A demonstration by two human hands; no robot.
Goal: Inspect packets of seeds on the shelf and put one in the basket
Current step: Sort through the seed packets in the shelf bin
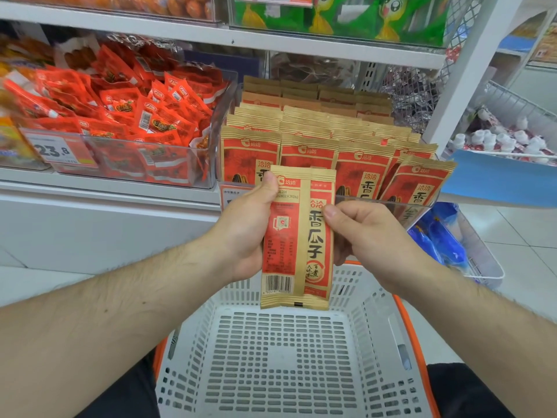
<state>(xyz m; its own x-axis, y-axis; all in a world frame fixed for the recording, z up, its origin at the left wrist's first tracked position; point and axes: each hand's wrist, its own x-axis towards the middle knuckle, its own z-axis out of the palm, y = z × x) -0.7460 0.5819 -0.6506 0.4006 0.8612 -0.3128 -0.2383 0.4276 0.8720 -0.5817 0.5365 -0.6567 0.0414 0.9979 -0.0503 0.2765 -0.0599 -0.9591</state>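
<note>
A tan-and-red seed packet (297,236) is held upright between both hands, its back with a barcode facing me. My left hand (247,227) grips its left edge, thumb near the top corner. My right hand (364,233) pinches its right edge, thumb on the face. Directly below stands a white slotted basket (211,372) with an orange rim, nothing lying in it. Rows of the same seed packets (325,137) stand upright in a clear bin on the shelf behind.
A clear bin of small red snack packs (126,116) sits to the left with a price tag (55,150). Green bags (340,16) fill the upper shelf. A white upright post (464,76) is at the right, with a wire rack of blue bags (440,233) beyond.
</note>
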